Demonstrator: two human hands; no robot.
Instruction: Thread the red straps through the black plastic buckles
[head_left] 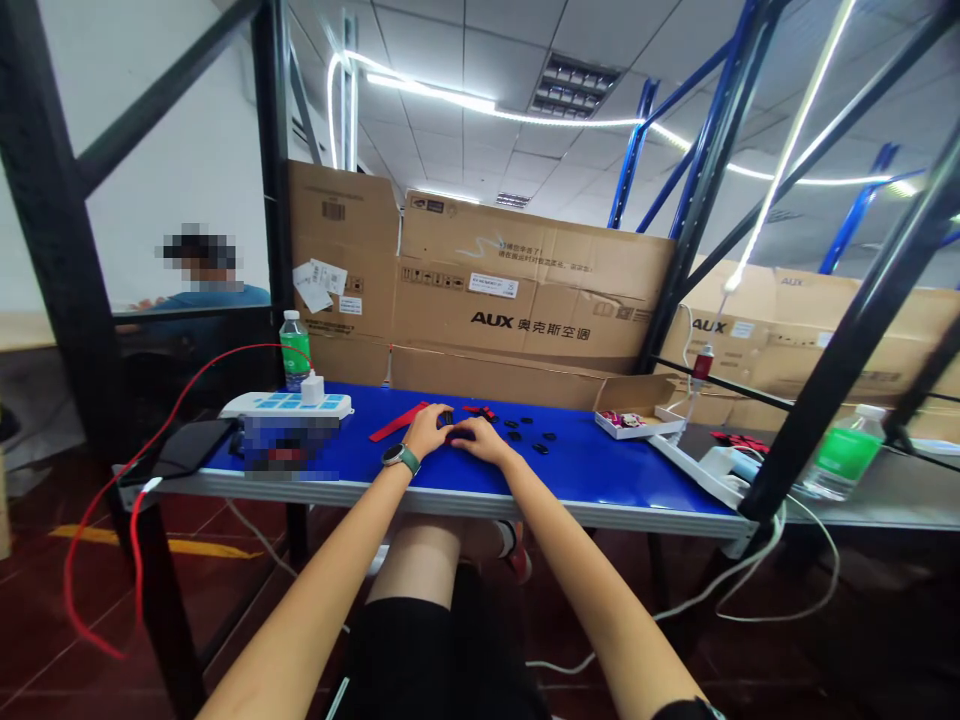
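Note:
Above the blue tabletop (600, 465), my left hand (427, 430) and my right hand (482, 440) meet, fingertips almost touching. My left hand, with a watch (401, 457) on its wrist, has its fingers curled around a small black piece (447, 418), partly hidden. The fingers of my right hand are bent and pressed in close to it; what they grip is covered. Beside my left hand lies a red strap (397, 422). Several small black oval pieces (541, 449) are scattered to the right of my right hand, and a red-and-black piece (481, 412) lies just beyond it.
A white power strip (337, 405), a water bottle (295, 352) and a phone (191, 445) are at the left. An open small box (630, 425) and another power strip (697, 470) stand right. Cardboard (525, 290) walls the back. A person (217, 290) sits at far left.

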